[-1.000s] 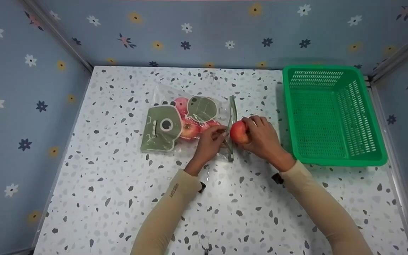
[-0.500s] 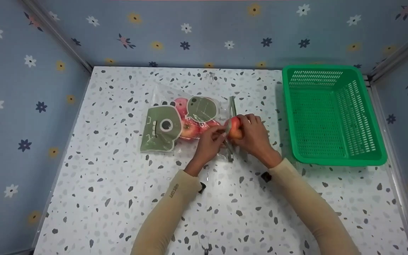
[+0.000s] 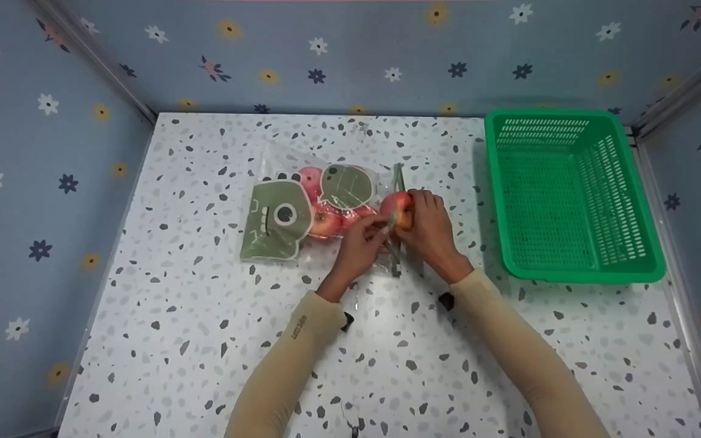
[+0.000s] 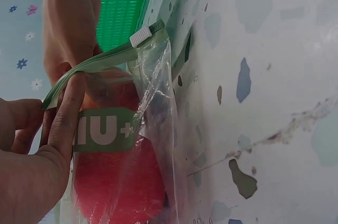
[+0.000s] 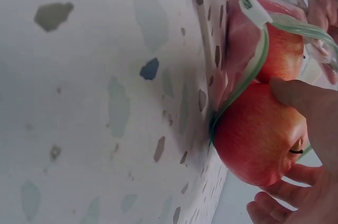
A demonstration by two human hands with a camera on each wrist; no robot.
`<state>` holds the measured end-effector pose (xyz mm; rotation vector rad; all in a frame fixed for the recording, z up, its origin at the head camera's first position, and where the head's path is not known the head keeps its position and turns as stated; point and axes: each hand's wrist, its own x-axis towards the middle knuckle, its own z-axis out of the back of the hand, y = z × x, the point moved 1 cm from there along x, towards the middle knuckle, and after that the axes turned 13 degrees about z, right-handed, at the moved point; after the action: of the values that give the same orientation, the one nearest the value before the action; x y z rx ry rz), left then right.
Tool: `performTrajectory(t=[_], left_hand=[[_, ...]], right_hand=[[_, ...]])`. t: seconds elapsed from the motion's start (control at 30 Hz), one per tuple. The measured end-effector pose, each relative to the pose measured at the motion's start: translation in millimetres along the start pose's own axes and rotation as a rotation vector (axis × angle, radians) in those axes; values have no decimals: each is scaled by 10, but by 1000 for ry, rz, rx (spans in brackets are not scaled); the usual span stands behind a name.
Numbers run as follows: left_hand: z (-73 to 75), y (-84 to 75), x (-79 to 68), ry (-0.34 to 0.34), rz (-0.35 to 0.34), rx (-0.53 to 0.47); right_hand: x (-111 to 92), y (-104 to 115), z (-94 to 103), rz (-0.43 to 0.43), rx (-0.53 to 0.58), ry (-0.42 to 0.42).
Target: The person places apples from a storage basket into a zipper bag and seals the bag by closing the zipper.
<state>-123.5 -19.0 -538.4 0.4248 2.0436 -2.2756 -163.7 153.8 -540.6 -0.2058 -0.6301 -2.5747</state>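
Observation:
A clear zip bag [image 3: 277, 237] with green dinosaur print lies flat, with several red apples [image 3: 326, 222] inside. My left hand [image 3: 361, 246] pinches the green top edge of its mouth between thumb and fingers, lifting it apart. My right hand [image 3: 429, 225] grips another apple [image 5: 259, 134] right at the mouth, thumb on one side and fingers beneath. In the right wrist view this apple sits against the green zip strip [image 5: 248, 78], with a second apple [image 5: 282, 49] just behind it in the bag. A white slider [image 4: 141, 37] shows at one end of the strip.
An open green plastic basket [image 3: 569, 207] stands at the back right of the speckled white table [image 3: 204, 340]. Flower-patterned walls [image 3: 350, 55] close off the back and both sides.
My right hand has moved left with its apple, from beside the bag into its mouth. The left hand keeps its pinch on the bag's edge and stays in place.

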Motion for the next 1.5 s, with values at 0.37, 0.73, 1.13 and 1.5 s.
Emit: performTrajectory(t=[0.37, 0.73, 1.13, 1.5], left_hand=[[-8, 7, 7, 25, -2, -59], [-23, 9, -1, 30, -28, -56], [-21, -21, -31, -4, -32, 26], [-30, -14, -19, 13, -39, -19]], right_hand=[[-89, -80, 89, 13, 150, 89], [-74, -79, 11, 15, 233, 47], [42, 17, -156, -42, 190, -25], [10, -47, -93, 11, 218, -68]])
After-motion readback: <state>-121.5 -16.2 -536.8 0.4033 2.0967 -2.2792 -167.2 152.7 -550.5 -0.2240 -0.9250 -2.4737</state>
